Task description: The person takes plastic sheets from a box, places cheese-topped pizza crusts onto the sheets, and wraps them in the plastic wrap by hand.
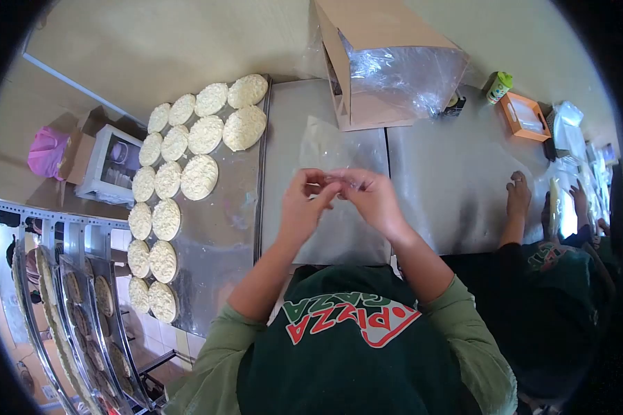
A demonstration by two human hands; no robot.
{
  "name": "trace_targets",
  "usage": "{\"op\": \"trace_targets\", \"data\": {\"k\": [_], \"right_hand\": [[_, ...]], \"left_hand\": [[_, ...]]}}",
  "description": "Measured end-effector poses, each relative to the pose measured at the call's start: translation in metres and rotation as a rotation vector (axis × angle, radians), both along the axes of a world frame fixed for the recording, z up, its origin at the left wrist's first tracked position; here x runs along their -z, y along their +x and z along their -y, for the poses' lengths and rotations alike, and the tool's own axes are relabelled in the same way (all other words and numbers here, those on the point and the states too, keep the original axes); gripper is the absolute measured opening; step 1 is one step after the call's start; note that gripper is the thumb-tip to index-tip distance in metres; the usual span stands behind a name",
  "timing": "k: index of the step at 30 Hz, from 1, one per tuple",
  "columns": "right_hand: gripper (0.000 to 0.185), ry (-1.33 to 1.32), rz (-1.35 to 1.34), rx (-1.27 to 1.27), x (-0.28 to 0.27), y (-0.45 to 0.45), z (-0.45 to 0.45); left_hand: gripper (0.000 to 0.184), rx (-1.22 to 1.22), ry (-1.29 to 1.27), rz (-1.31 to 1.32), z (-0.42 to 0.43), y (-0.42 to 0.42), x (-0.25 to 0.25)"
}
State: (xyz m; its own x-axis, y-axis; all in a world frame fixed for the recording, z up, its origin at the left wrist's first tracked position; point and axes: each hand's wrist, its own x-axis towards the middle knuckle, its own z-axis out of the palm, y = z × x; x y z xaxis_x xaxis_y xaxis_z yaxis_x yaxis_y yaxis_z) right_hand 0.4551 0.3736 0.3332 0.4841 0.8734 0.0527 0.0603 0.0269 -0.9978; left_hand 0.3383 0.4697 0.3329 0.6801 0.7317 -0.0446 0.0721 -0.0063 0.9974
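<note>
As left hand (303,205) and right hand (376,200) pinch clear plastic (327,147), parting seems the step.
Next move likely needs light tension.

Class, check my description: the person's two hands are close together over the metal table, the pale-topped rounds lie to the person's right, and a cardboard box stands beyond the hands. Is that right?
Not quite: the head view shows the pale-topped rounds to the person's left. The left hand and right hand, metal table and cardboard box are as described.
</note>
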Motion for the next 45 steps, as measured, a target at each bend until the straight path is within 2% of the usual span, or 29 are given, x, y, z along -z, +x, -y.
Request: {"op": "trace_targets", "data": {"k": [1, 3, 4, 7, 8, 11, 14, 17, 18, 20, 21, 22, 24, 26, 27, 29, 30, 32, 33, 35, 36, 38, 39, 41, 42, 45], "right_hand": [[0.02, -0.006, 0.153, 0.039, 0.0, -0.006, -0.002], [0.02, -0.036, 0.077, 0.104, 0.001, -0.011, 0.0], [0.02, -0.057, 0.075, 0.138, 0.005, -0.007, 0.006], [0.019, -0.152, 0.087, 0.229, 0.028, 0.017, 0.032], [0.019, -0.184, 0.09, 0.259, 0.038, 0.024, 0.035], [0.016, 0.056, -0.482, 0.472, 0.065, 0.023, 0.026], [0.013, 0.091, -0.86, 0.447, 0.029, -0.023, 0.005], [0.01, 0.202, -0.975, 0.504, 0.044, -0.008, 0.03], [0.01, 0.067, -1.102, 0.551, 0.071, 0.003, 0.033], [0.014, 0.006, -0.804, 0.564, 0.08, -0.01, 0.034], [0.018, -0.014, -0.652, 0.561, 0.082, -0.02, 0.033], [0.02, -0.033, -0.203, 0.31, 0.078, -0.04, 0.039], [0.015, -0.063, -0.484, 0.513, 0.105, 0.001, 0.067], [0.012, -0.097, -0.749, 0.712, 0.141, 0.067, 0.104], [0.011, -0.109, -0.88, 0.805, 0.149, 0.083, 0.11], [0.013, -0.227, -0.735, 0.808, 0.135, 0.071, 0.1], [0.014, -0.282, -0.663, 0.818, 0.131, 0.066, 0.1], [0.018, -0.412, -0.121, 0.837, 0.164, 0.073, 0.118], [0.021, -0.468, 0.156, 0.825, 0.179, 0.079, 0.125], [0.021, -0.495, 0.24, 0.775, 0.191, 0.085, 0.134], [0.022, -0.509, 0.283, 0.751, 0.185, 0.086, 0.134], [0.022, -0.569, 0.174, 0.703, 0.171, 0.083, 0.134], [0.022, -0.598, 0.121, 0.678, 0.162, 0.083, 0.132], [0.021, -0.586, 0.141, 0.68, 0.165, 0.083, 0.132], [0.02, -0.581, 0.153, 0.678, 0.168, 0.083, 0.132], [0.018, -0.589, 0.52, 0.643, 0.181, 0.099, 0.145]], "left_hand": [[0.016, -0.008, -0.118, 0.034, -0.004, -0.002, 0.005], [0.018, -0.005, -0.357, 0.085, -0.013, -0.005, 0.013], [0.018, -0.011, -0.597, 0.173, -0.018, -0.012, 0.015], [0.019, 0.018, -1.049, 0.326, -0.036, -0.027, 0.009], [0.022, 0.012, -1.071, 0.367, -0.03, -0.024, 0.003], [0.027, 0.038, -0.854, 0.312, -0.017, -0.007, 0.039], [0.032, -0.161, -0.399, 0.102, 0.017, 0.022, 0.061], [0.035, -0.027, -0.912, 0.289, 0.006, 0.006, 0.043], [0.036, -0.022, -0.912, 0.218, 0.016, 0.008, 0.047], [0.039, -0.029, -0.906, 0.087, 0.044, 0.019, 0.056], [0.039, -0.13, -0.877, 0.143, 0.049, 0.027, 0.08], [0.04, -0.231, -0.852, 0.184, 0.053, 0.029, 0.119], [0.04, -0.26, -0.877, 0.208, 0.046, 0.024, 0.121], [0.037, -0.128, -0.985, 0.191, 0.02, 0.005, 0.057], [0.035, -0.142, -0.978, 0.17, 0.022, 0.005, 0.064], [0.032, -0.169, -0.962, 0.108, 0.025, -0.001, 0.098], [0.031, -0.253, -0.882, 0.02, 0.025, -0.005, 0.113], [0.03, -0.413, -0.716, -0.144, 0.022, -0.014, 0.143], [0.029, -0.419, -0.587, -0.191, 0.014, -0.022, 0.157], [0.028, -0.429, -0.329, -0.289, 0.002, -0.04, 0.174], [0.025, -0.525, 0.051, -0.31, 0.002, -0.036, 0.172], [0.019, -0.671, 0.819, -0.326, 0.004, -0.023, 0.172], [0.018, -0.44, 0.77, -0.264, 0.016, -0.016, 0.167], [0.026, 0.3, 1.033, -0.44, 0.031, -0.009, 0.161], [0.036, 0.517, 0.791, -0.385, 0.043, 0.001, 0.169], [0.074, 0.56, 0.902, -0.699, 0.061, 0.018, 0.163]]}}
